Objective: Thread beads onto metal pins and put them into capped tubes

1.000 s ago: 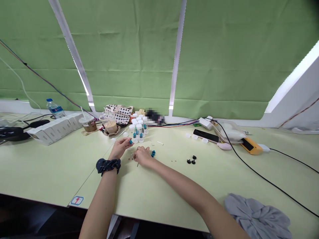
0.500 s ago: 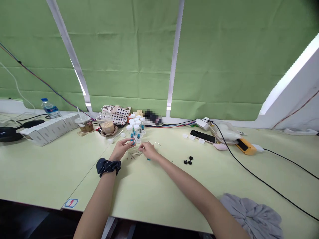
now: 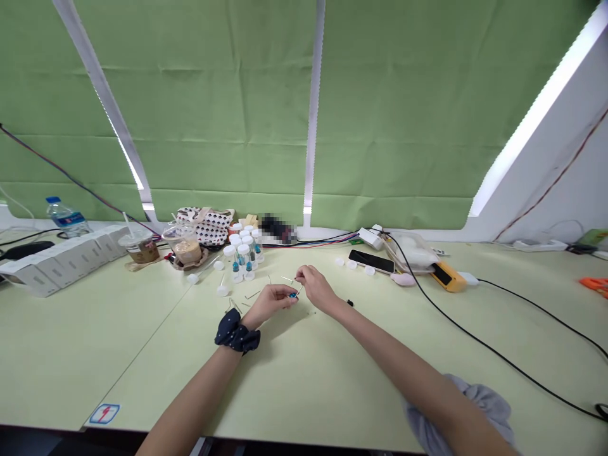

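My left hand (image 3: 272, 305) pinches a small blue part (image 3: 292, 296) above the table. A thin metal rod (image 3: 299, 291), which looks like a hex key, is in the closed fingers of my right hand (image 3: 317, 289). Its lower end meets or nearly meets the blue part; the exact contact is too small to tell. Several thin bent metal rods lie about, one an L-shaped rod (image 3: 252, 296) beside my left hand. Behind stand several clear vials (image 3: 244, 256) with white caps and blue pieces inside. A black piece (image 3: 350, 303) shows past my right forearm.
Loose white caps (image 3: 223, 291) lie near the vials. At left are drink cups (image 3: 185, 250), white boxes (image 3: 64, 263) and a water bottle (image 3: 68, 218). A phone (image 3: 371, 261), a yellow device (image 3: 448, 277) and a black cable (image 3: 456, 329) are at right.
The view has turned to the right. My hands have moved right, away from the vials. My right hand has lifted from among the loose rods and now holds one at the blue part.
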The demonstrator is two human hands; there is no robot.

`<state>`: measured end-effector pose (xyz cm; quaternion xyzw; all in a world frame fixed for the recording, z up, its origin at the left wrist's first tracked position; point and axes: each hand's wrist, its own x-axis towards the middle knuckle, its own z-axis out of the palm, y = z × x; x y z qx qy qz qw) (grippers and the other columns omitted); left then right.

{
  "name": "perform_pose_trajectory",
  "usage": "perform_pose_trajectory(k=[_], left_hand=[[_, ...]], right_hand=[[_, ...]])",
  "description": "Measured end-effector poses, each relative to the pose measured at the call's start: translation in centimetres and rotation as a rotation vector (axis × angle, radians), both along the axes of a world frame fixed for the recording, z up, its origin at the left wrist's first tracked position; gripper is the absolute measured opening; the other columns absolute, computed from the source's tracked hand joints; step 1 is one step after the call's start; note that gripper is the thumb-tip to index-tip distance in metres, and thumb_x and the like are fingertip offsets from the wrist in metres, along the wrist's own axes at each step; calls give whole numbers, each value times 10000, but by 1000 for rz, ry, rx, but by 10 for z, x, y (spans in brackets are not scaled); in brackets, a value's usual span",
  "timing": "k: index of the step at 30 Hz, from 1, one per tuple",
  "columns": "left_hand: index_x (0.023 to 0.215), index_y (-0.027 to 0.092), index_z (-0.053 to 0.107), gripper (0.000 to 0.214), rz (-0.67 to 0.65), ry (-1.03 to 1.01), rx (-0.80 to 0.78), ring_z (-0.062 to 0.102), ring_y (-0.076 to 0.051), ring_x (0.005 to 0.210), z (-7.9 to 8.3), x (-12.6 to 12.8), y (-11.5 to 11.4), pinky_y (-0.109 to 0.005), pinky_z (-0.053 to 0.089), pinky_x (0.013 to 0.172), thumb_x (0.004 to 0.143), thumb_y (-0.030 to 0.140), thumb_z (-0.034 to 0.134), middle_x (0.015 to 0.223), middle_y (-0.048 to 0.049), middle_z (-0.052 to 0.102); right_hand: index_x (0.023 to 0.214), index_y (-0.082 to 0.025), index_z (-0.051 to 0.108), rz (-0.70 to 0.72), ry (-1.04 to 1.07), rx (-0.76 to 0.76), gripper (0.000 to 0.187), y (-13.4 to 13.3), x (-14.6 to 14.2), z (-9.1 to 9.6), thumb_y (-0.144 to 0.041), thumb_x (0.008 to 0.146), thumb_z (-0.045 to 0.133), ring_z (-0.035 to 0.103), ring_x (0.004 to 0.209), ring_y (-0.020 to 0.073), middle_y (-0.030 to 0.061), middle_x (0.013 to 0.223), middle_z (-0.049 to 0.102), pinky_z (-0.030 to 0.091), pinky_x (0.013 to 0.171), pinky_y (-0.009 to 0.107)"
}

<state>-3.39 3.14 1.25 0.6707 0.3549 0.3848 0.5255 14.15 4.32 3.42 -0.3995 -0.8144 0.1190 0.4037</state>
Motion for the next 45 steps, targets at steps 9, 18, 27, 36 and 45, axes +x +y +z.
perform_pose_trajectory(k=[9,18,27,36,45], left_hand=[[890,129,667,367,-12,-4,-42,552,-128,599,-10,18,0,-254,449,550,630,383,713,797,-81,661],[880,136,660,366,5,2,-55,539,-123,581,-17,18,-4,-248,441,529,626,394,711,785,-72,652],[938,154,661,336,-13,-11,-13,493,-89,544,-15,24,-14,-231,391,509,671,354,685,866,-74,655],[872,132,668,300,99,-97,-24,512,-98,530,-17,22,-11,-261,427,538,666,349,689,803,-74,653],[975,139,635,359,345,-227,33,579,-120,627,-19,-1,3,-270,477,625,678,335,680,878,-77,658]], right_hand=[[840,-200,459,-89,25,-53,120,-1,20,-6,-165,866,347,491,780,164,36,810,524,403,696,286],[846,-194,470,-33,-45,56,138,-3,15,-17,-118,867,356,492,816,180,57,830,531,424,719,315],[850,-177,511,47,-280,211,188,-12,11,-17,-117,888,337,462,805,192,82,831,543,384,722,316],[1123,-207,475,-154,-21,-32,279,16,10,-2,-212,933,270,536,929,136,58,1055,588,383,823,267],[870,-161,643,-284,-296,-424,203,80,-36,-28,-317,739,638,592,829,184,99,913,637,421,685,258]])
